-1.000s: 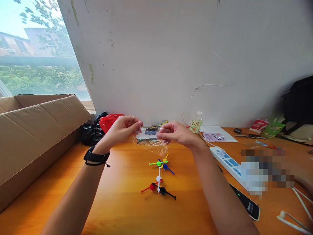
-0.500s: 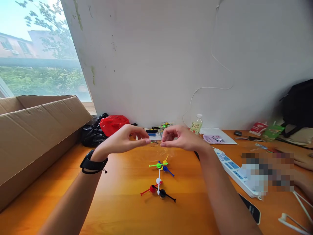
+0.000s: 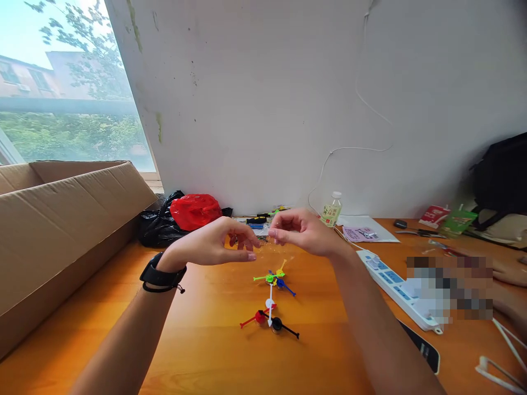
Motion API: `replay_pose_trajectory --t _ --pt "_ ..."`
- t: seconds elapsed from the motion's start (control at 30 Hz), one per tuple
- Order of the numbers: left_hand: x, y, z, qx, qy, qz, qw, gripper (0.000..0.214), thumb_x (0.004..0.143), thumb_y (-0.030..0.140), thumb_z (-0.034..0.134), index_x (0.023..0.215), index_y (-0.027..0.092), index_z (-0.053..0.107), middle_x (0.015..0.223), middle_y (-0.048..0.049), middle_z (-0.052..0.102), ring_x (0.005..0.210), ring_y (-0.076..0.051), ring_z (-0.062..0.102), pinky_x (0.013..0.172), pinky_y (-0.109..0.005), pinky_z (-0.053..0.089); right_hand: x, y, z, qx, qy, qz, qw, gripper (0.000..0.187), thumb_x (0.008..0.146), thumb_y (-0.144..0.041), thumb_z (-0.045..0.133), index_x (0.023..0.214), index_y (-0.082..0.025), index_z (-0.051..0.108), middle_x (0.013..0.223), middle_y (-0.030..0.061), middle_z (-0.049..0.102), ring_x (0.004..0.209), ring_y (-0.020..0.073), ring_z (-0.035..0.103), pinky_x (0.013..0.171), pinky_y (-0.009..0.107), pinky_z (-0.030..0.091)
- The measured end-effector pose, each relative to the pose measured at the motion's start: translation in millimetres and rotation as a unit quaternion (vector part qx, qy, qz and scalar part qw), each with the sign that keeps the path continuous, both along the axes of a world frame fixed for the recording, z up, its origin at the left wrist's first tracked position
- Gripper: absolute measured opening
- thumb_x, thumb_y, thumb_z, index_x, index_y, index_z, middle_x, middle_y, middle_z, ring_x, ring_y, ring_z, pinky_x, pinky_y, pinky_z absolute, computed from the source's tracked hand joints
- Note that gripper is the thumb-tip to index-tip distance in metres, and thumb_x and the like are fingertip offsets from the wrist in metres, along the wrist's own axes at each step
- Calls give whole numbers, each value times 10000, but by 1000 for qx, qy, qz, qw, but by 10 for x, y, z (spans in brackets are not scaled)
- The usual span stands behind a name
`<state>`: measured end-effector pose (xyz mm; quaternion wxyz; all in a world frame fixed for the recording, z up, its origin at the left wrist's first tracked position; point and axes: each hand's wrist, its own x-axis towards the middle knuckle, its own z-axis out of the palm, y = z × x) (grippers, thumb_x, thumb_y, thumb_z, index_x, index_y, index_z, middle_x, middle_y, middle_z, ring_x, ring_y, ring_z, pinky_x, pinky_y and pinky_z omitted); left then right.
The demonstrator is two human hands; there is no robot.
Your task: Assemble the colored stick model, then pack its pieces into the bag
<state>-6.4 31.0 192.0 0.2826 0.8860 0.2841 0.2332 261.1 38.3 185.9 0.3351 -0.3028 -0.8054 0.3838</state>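
Note:
My left hand (image 3: 222,247), with a black band on its wrist, is raised over the orange table (image 3: 197,340), its fingers curled and thumb pressed to the fingertips. My right hand (image 3: 302,233) faces it, also pinched. A thin clear plastic bag (image 3: 263,247) stretches faintly between the two pinches and is hard to make out. On the table below lie small coloured plastic stick pieces: a green, yellow and blue cluster (image 3: 274,277), and nearer me a red, white and black cluster (image 3: 269,321).
A large open cardboard box (image 3: 61,219) fills the left side. Black and red plastic bags (image 3: 185,216), more coloured parts (image 3: 259,222) and a small bottle (image 3: 331,211) stand by the wall. A white power strip (image 3: 395,291), a phone (image 3: 422,351) and another person's hand (image 3: 508,271) are on the right.
The bag, held up and spread a second ago, is now bunched between closer fingertips. My left hand has sunk slightly and turned inward; my right hand stays at about the same height.

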Motion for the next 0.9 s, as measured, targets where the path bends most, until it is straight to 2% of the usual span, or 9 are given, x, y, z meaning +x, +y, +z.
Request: replay_pose_trajectory --t 0.17,0.3,0.43,0.6,0.7,0.9 --pt "40 18 -23 2 -74 43 996 280 962 406 710 832 168 782 730 -37 751 652 -132 636 585 -219 477 -114 -7 -12 -2 -13 2 1000 299 933 -503 774 991 -212 737 819 17 677 752 160 582 673 282 484" --pt "-44 53 -9 -16 -89 57 994 270 950 407 732 833 168 783 783 -58 771 709 -148 675 628 -230 519 -15 38 -11 -21 5 -19 1000 272 918 -467 795 907 -200 743 816 27 696 757 163 613 693 295 499" --pt "-43 51 -14 6 -95 62 994 237 913 415 785 935 179 789 795 -33 754 721 -136 662 628 -218 504 26 12 8 -24 12 -10 1000 229 908 -422 812 893 -204 747 810 23 703 745 161 627 687 293 503" --pt "65 48 -64 -8 -154 82 985 330 965 425 735 776 155 740 742 -50 746 668 -125 648 613 -225 503 4 -44 31 5 -28 1 1000 257 917 -453 799 995 -211 762 892 33 727 831 182 655 725 292 519" --pt "70 49 -62 -16 -172 90 981 304 953 402 755 786 147 759 774 -74 777 683 -138 679 609 -232 513 78 -25 40 -14 9 -12 1000 310 963 -519 739 994 -210 731 865 35 721 795 175 655 725 296 533" --pt "38 44 -24 -50 -233 111 965 239 886 343 827 788 151 723 752 -52 776 674 -137 710 574 -207 522 222 9 47 -17 25 -35 999 280 965 -482 746 942 -205 714 884 50 724 788 172 649 717 300 528"
